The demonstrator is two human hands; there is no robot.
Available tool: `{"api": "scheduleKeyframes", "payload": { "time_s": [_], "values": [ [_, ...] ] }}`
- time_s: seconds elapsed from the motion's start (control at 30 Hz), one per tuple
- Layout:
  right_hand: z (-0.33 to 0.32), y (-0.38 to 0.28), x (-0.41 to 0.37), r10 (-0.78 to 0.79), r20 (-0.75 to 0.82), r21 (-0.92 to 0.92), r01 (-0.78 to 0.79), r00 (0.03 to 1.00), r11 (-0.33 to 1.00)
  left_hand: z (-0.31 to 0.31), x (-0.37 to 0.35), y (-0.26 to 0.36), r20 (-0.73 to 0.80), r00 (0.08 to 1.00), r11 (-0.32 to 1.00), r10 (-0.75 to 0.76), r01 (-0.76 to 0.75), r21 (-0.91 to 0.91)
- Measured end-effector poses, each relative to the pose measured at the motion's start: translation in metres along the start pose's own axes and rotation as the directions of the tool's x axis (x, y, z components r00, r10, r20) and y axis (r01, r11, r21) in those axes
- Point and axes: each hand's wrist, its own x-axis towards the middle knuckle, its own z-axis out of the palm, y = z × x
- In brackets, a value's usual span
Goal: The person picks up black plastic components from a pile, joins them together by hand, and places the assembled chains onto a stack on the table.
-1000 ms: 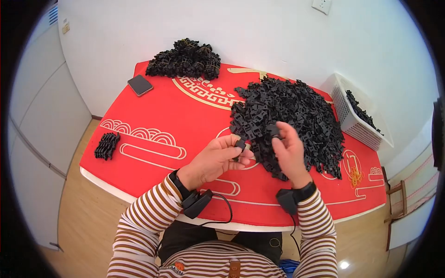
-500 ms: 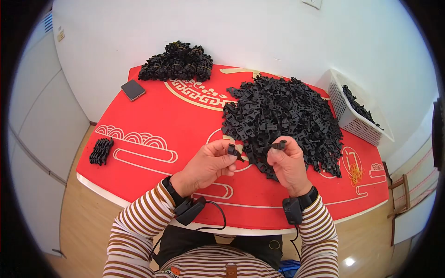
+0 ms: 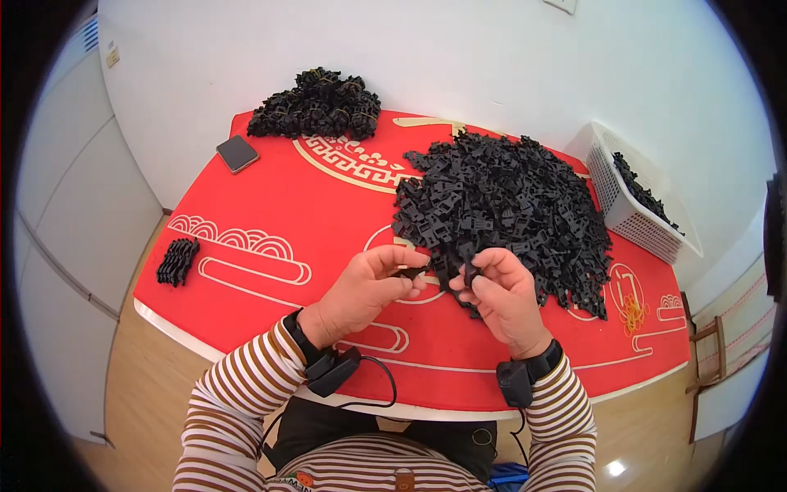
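My left hand (image 3: 370,281) pinches a small black plastic part (image 3: 411,271) between thumb and fingers, lying roughly level. Another black plastic part (image 3: 469,271) stands more upright in the fingertips of my right hand (image 3: 506,297). A short gap separates the two hands, both above the table's near half. Just beyond them spreads a large heap of loose black plastic parts (image 3: 508,197). At the far left of the table, a short stacked row of the same parts (image 3: 177,261) lies on the red cloth.
Bundles of black parts tied with bands (image 3: 316,107) sit at the back left, near a phone (image 3: 238,154). On the right stands a white basket (image 3: 635,217) holding more parts. Yellow rubber bands (image 3: 632,314) lie near the right edge of the red tablecloth (image 3: 262,328).
My right hand has turned and opened out slightly, bringing its part more upright. The left hand has tilted its part from upright to nearly level. The camera view has shifted a little.
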Motion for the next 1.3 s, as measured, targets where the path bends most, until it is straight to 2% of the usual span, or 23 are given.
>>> {"api": "scheduleKeyframes", "payload": {
  "time_s": [0.07, 0.17, 0.27, 0.47, 0.77, 0.9, 1.0, 1.1, 1.2, 1.3],
  "values": [
    [-0.001, 0.002, 0.001, -0.012, -0.012, -0.01, 0.012, 1.0, 1.0, 0.008, -0.003, 0.003, -0.025, 0.999, 0.994, 0.037, -0.034, 0.108],
    [0.003, 0.002, 0.002, 0.006, -0.045, -0.037, -0.008, 0.999, 0.999, 0.013, -0.006, 0.0, -0.049, 0.991, 0.988, 0.126, -0.122, 0.091],
    [0.001, 0.003, 0.002, 0.043, -0.016, -0.073, -0.044, 0.999, 0.996, 0.005, -0.004, -0.004, 0.055, 0.994, 0.993, 0.09, -0.094, 0.076],
    [0.0, 0.007, 0.0, 0.06, 0.007, -0.126, -0.058, 0.998, 0.99, 0.003, -0.003, -0.005, 0.122, 0.992, 0.992, 0.007, -0.023, 0.124],
    [-0.001, 0.013, 0.0, 0.076, -0.012, -0.157, -0.077, 0.997, 0.985, 0.008, -0.007, 0.0, 0.076, 0.991, 0.973, -0.113, 0.095, 0.211],
    [0.006, 0.009, 0.001, 0.038, -0.046, -0.091, -0.042, 0.998, 0.995, 0.008, -0.007, -0.001, 0.062, 0.994, 0.972, -0.086, 0.07, 0.223],
    [0.003, 0.009, 0.0, 0.037, -0.026, -0.119, -0.039, 0.999, 0.992, 0.009, -0.007, -0.001, 0.042, 0.995, 0.972, -0.092, 0.08, 0.22],
    [-0.001, 0.015, 0.001, -0.052, 0.034, -0.061, 0.054, 0.998, 0.997, 0.01, -0.007, -0.001, 0.034, 0.994, 0.969, -0.1, 0.089, 0.229],
    [0.004, 0.013, 0.0, -0.044, 0.001, -0.096, 0.044, 0.999, 0.994, 0.01, -0.008, -0.001, 0.042, 0.994, 0.969, -0.098, 0.086, 0.231],
    [0.003, 0.013, -0.001, -0.032, 0.043, -0.059, 0.035, 0.999, 0.998, 0.009, -0.008, -0.004, 0.054, 0.994, 0.969, -0.094, 0.079, 0.234]
  ]
}}
